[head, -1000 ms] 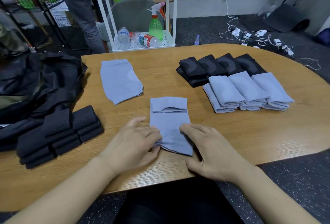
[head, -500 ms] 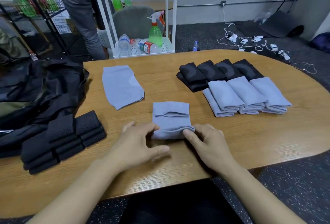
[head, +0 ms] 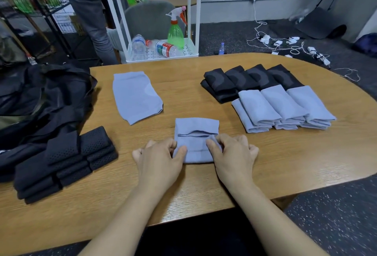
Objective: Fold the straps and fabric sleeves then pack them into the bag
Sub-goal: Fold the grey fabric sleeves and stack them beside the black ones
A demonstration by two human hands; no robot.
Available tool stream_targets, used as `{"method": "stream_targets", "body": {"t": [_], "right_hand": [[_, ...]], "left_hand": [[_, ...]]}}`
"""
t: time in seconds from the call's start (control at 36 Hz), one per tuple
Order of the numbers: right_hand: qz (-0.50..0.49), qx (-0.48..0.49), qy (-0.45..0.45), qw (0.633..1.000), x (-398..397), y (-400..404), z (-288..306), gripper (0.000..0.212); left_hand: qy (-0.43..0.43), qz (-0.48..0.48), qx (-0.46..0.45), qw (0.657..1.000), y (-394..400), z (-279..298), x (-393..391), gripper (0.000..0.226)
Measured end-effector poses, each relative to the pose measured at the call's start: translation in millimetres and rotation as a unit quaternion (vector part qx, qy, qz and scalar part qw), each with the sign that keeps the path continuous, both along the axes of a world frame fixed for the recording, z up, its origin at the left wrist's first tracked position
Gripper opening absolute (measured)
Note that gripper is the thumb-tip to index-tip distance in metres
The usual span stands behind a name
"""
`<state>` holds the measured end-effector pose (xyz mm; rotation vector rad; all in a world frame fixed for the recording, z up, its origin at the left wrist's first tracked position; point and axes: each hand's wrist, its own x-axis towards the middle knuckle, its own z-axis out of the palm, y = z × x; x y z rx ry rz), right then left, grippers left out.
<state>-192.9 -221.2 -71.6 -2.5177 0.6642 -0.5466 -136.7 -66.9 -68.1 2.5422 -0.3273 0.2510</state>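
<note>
Two hands, left (head: 161, 157) and right (head: 230, 153), pinch sleeve (head: 195, 143) edges at 6 o'clock; uneven pull risks unrolling the fold.

Both hands (head: 195, 160) on blue sleeve (head: 195, 143)

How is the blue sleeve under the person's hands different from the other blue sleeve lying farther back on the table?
The sleeve in the hands is partly folded, with both ends turned in; the far sleeve lies flat and unfolded. The left hand and right hand pinch the near one; nothing touches the far one. Folded, the near one looks shorter. Both are the same light blue fabric.
</note>
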Motion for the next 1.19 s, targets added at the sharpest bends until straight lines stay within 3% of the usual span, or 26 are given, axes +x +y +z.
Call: {"method": "stream_targets", "body": {"t": [0.19,0.39,0.53,0.64,0.72,0.83,0.97,1.08,1.14,1.19], "right_hand": [[-0.007,-0.010,-0.014,1.000,-4,3,0,0.019],[-0.025,-0.008,0.006,1.000,-8,0,1,0.012],[-0.004,0.070,-0.089,0.994,-12,-4,3,0.015],[0.069,-0.045,-0.151,0.985,-23,-2,6,0.030],[0.220,-0.184,-0.102,0.953,-24,6,5,0.048],[0.288,-0.273,0.040,0.917,-22,13,-10,0.059],[0.258,-0.282,0.080,0.920,-27,-1,-14,0.064],[0.238,-0.287,0.078,0.925,-28,-8,-12,0.061],[0.233,-0.288,0.077,0.926,-27,-9,-10,0.062],[0.232,-0.289,0.075,0.926,-24,-9,-8,0.062]], "left_hand": [[0.017,-0.005,0.009,1.000,-1,0,5,0.018],[0.004,-0.028,0.030,0.999,4,4,7,0.025],[0.004,-0.037,0.007,0.999,12,8,7,0.023],[-0.098,-0.053,0.007,0.994,15,13,-1,0.032],[-0.141,-0.201,0.016,0.969,11,15,-12,0.046],[-0.057,-0.355,0.134,0.923,11,2,-7,0.063],[-0.034,-0.366,0.205,0.907,25,-11,13,0.076],[-0.013,-0.374,0.200,0.906,28,-6,23,0.097],[-0.023,-0.372,0.218,0.902,26,-1,27,0.089],[-0.077,-0.370,0.245,0.893,26,5,28,0.067]]}}
